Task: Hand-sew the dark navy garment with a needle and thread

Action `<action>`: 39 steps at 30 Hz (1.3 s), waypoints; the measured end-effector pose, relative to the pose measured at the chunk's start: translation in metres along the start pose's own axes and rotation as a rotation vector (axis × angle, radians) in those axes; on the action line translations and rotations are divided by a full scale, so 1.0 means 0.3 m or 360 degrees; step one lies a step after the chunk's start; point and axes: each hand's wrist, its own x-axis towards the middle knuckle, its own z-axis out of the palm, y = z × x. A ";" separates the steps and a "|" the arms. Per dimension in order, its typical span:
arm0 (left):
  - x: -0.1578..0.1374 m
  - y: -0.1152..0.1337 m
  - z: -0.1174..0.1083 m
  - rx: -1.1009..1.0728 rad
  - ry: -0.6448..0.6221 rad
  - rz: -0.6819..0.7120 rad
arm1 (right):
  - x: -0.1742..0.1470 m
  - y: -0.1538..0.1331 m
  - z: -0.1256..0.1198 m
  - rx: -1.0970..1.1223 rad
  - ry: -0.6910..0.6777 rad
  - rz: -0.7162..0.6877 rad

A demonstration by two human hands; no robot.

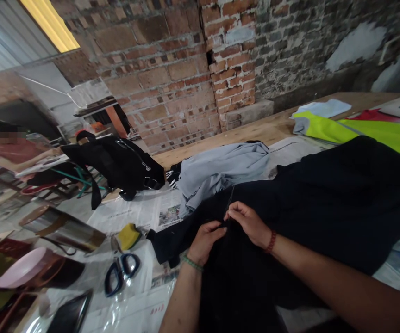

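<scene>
A dark navy garment [328,199] is spread across the table in front of me, reaching down over its near side. My left hand [207,240], with a green bracelet at the wrist, pinches an edge of the cloth between thumb and fingers. Just to the right and slightly higher, my right hand [250,224], wearing a red bracelet, is closed in a pinch at the same fold. A thin pale line of thread or stitching [231,198] runs up the cloth from the right fingertips. Whether a small tool sits between those fingers is too small to tell.
Blue-handled scissors [114,277], a yellow sponge [129,237], a metal flask [63,226], a phone [70,312] and a pink-lidded container [36,270] lie left on newspaper [116,215]. Beyond are a black bag [120,164], grey cloth [221,169] and a hi-vis garment [332,129]. Another person [15,152] sits far left.
</scene>
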 end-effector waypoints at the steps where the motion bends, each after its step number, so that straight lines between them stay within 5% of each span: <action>1: 0.000 0.000 0.001 -0.0007 -0.0017 -0.0009 | 0.002 0.001 0.001 0.0079 0.0013 0.0023; 9: 0.004 -0.002 -0.009 0.0014 -0.0055 -0.0047 | 0.050 -0.015 -0.046 0.0558 0.0221 0.0101; 20: 0.006 -0.003 -0.019 0.0055 -0.0041 -0.0066 | 0.175 -0.232 -0.112 0.0706 -0.0292 0.0260; 30: 0.000 -0.003 -0.028 0.0047 -0.0081 -0.0109 | 0.475 -0.372 -0.205 0.0390 0.0022 -0.0018; 39: -0.004 -0.004 -0.028 0.0025 -0.0128 -0.0088 | 0.588 -0.463 -0.253 0.0235 0.0352 -0.0245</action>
